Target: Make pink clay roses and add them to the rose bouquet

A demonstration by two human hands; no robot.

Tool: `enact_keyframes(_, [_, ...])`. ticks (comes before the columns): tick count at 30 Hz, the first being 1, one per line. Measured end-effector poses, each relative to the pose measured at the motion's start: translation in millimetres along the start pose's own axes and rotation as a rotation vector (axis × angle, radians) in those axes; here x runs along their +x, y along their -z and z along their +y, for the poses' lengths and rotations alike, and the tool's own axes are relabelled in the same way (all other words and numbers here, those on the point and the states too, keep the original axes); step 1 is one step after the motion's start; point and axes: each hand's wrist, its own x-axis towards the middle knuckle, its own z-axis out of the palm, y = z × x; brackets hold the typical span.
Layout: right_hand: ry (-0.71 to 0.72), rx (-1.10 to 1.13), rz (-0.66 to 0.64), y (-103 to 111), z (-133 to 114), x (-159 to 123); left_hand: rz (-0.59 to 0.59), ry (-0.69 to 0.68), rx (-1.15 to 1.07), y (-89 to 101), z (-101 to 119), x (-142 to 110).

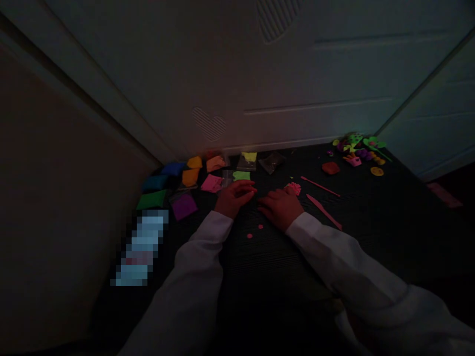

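My left hand (233, 199) is raised a little over the dark table, thumb and fingertips brought together in a pinch. Whatever lies between those tips is too small and dim to name. To its right, my right hand (282, 206) rests on the tabletop with its fingers curled and pressed together, the tips pointing left; anything beneath them is hidden. Just beyond the right knuckles sits a ruffled pink clay piece (294, 188). Two small flat pink clay dots, a nearer one (250, 236) and a farther one (260, 226), lie on the table between my forearms.
Bags of coloured clay, including a purple bag (184, 205), spread across the back left. A pixelated bright rectangle (143, 247) is nearer. Right of my hand lie a thin pink tool (319, 186) and a pink clay knife (324, 211). Finished clay shapes (358, 148) cluster back right, against the wall.
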Motion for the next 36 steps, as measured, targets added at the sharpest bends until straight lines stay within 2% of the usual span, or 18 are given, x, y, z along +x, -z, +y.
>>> enact_keyframes(7, [-0.031, 0.031, 0.011, 2.7, 4.9, -1.1, 0.023, 0.014, 0.114, 1.2, 5.4, -0.7])
enact_keyframes(15, [-0.058, 0.055, 0.056, 5.6, 8.1, -2.3, -0.041, 0.039, -0.03, 1.4, 2.8, -0.8])
enact_keyframes(28, [-0.045, 0.094, 0.161, 9.3, 6.7, -3.9, -0.069, 0.001, -0.006, 0.4, 2.3, 0.1])
enact_keyframes(36, [-0.03, 0.108, 0.18, 8.8, 7.4, -3.2, -0.078, -0.014, 0.006, 1.4, -1.2, -0.1])
